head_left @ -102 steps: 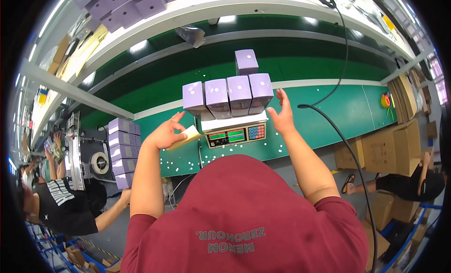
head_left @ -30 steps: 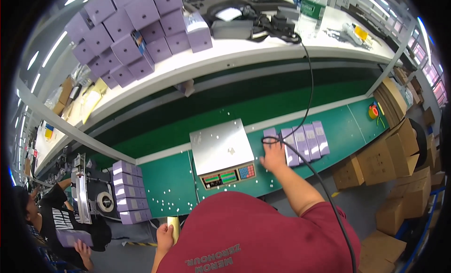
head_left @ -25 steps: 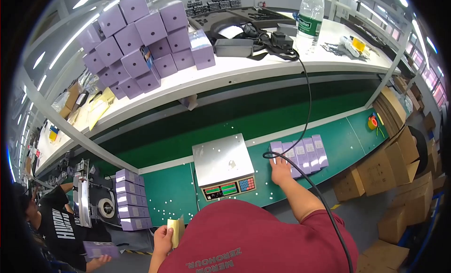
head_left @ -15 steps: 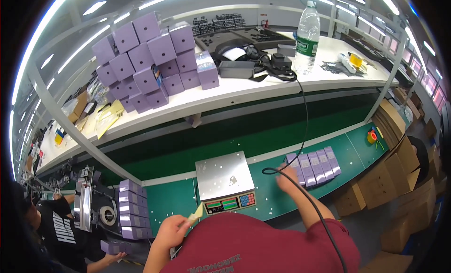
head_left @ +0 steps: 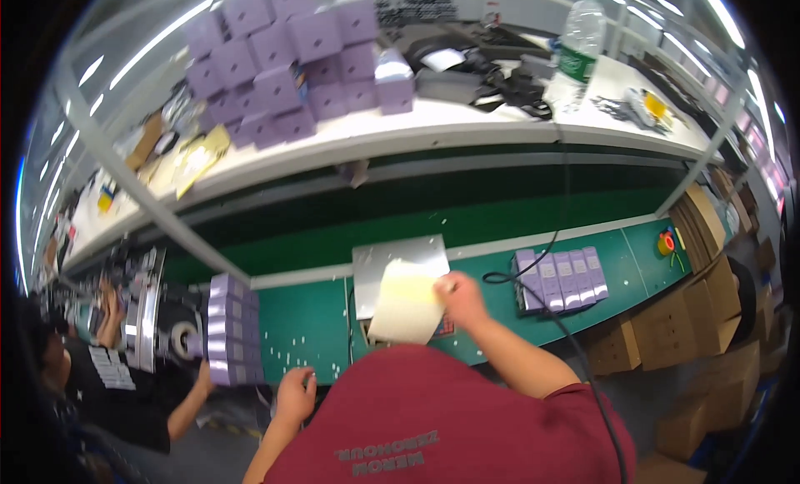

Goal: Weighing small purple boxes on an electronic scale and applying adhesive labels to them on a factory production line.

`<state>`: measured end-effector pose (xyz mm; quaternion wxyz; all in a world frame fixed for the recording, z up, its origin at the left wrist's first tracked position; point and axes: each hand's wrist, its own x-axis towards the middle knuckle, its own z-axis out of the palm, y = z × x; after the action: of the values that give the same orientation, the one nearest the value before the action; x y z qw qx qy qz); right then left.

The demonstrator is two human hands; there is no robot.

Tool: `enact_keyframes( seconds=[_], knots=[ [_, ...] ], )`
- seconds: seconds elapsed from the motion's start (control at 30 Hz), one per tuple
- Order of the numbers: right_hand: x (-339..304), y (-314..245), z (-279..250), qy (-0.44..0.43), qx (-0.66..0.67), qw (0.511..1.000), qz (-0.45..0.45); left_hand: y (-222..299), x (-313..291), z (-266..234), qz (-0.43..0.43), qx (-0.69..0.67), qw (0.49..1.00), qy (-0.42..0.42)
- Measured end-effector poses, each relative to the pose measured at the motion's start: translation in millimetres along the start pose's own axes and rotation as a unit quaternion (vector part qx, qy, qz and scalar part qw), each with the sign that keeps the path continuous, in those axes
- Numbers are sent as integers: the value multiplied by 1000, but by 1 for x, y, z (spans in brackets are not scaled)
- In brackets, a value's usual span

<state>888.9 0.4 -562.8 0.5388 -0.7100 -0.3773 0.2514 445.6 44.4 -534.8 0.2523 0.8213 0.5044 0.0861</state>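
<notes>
My right hand [head_left: 462, 299] pinches the right edge of a pale yellow sheet [head_left: 406, 307], which is slightly blurred. The sheet hangs over a weighing scale [head_left: 375, 263] with a flat metal pan and covers much of its pan and front panel. My left hand [head_left: 297, 394] is low by the front edge of the green bench [head_left: 292, 313], left of my body. Its thumb stands apart from loosely bent fingers, and no object shows in it. A row of purple boxes [head_left: 573, 280] stands on the bench to the right of the scale.
Stacked purple boxes [head_left: 271, 55] and a plastic bottle [head_left: 577, 55] stand on the white shelf [head_left: 467, 126]. A black cable [head_left: 575, 342] hangs down across the right side. More purple boxes [head_left: 229, 330] stand left, beside a co-worker [head_left: 117, 384]. Cardboard boxes [head_left: 675, 334] lie at right.
My right hand has moved left from the box row to the scale and now holds the yellow sheet. My left hand, which held a folded yellowish piece, has drawn back lower. The view has shifted.
</notes>
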Motion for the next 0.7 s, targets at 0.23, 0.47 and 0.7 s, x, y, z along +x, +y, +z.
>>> enact_keyframes(
  seconds=[0.23, 0.47, 0.7],
  knots=[
    [69, 84, 13, 56, 94, 984, 140, -68, -27, 177, -156, -76, 979, -106],
    [77, 112, 18, 138, -324, 933, -76, -224, -110, 302, -176, -169, 969, 47],
    [-5, 117, -24, 48, -315, 944, -90, -102, 2, 298, -80, -216, 970, 80]
  ],
)
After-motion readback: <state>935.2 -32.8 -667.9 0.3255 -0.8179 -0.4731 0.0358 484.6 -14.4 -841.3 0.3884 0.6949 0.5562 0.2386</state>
